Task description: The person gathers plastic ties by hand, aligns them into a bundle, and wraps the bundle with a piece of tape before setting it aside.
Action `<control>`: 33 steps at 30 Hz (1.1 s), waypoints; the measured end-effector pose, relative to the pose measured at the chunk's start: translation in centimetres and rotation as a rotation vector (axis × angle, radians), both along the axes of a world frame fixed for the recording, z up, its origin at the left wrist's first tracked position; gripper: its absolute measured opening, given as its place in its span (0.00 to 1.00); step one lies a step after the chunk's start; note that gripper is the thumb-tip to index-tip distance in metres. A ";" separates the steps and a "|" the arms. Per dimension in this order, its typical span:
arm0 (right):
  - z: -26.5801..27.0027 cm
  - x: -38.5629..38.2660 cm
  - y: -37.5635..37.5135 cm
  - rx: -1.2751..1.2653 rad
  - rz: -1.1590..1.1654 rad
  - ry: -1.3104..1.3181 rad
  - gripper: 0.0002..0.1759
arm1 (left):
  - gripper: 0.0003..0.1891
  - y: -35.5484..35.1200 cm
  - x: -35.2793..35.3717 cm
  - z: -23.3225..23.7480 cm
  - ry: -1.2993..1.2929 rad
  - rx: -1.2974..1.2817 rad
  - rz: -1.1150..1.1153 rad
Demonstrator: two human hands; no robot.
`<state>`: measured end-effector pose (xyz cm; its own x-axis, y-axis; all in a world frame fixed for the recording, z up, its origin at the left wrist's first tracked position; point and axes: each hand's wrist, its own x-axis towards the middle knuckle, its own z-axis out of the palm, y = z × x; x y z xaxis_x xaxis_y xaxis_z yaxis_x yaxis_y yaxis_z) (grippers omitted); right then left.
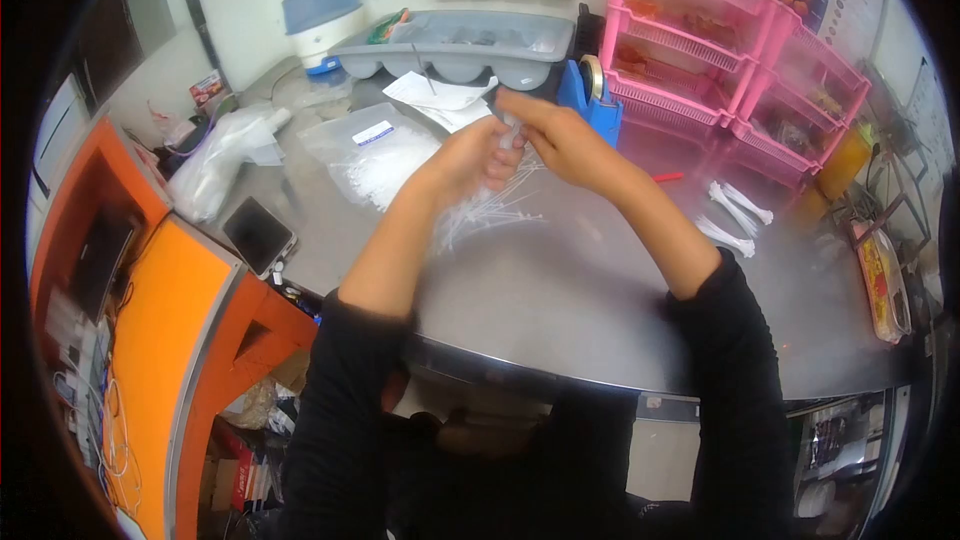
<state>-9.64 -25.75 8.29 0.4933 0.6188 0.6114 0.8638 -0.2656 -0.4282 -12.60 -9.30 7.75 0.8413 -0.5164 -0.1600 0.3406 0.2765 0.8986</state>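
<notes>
My left hand and my right hand meet above the far middle of the metal table. Both are closed, with fingertips together around a small whitish, see-through thing that I cannot make out. Beneath my left hand, thin white plastic sticks lie in a loose pile. Just left of them rests a clear plastic bag full of white pieces, with a label on it. Several white bundles, narrow in the middle, lie to the right of my right hand.
A blue tape dispenser stands behind my right hand. Papers and a grey compartment tray lie at the back. Pink stacked baskets fill the back right. A dark-screened tablet and white plastic bags sit at the left.
</notes>
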 end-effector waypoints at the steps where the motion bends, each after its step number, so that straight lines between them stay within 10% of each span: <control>1: 0.4 -0.4 0.0 -0.071 0.041 0.112 0.23 | 0.07 0.0 0.1 -0.1 -0.020 0.017 0.022; 4: -1.7 2.0 0.3 0.345 0.120 0.165 0.19 | 0.07 0.5 0.6 -0.6 -0.071 0.015 0.078; 12: -5.4 4.8 -3.0 -0.273 -0.271 0.059 0.07 | 0.05 0.5 1.0 -0.6 -0.184 -0.105 0.316; 19: -2.6 3.8 -3.4 -0.488 -0.466 -0.467 0.04 | 0.07 0.5 1.8 -1.3 -0.695 0.410 0.594; 30: 1.7 -0.9 -1.1 -0.367 -0.316 -0.660 0.05 | 0.06 -0.9 0.7 -0.6 -1.236 0.935 0.781; 33: 1.6 -0.7 -0.8 -0.303 -0.295 -0.620 0.05 | 0.06 -0.5 1.0 -0.7 -1.210 0.698 0.682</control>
<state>-10.37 -26.59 9.86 0.2855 0.6996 0.6550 0.7973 -0.5526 0.2427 -11.63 -9.79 7.01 0.6781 -0.1106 0.7266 -0.6684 -0.5039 0.5471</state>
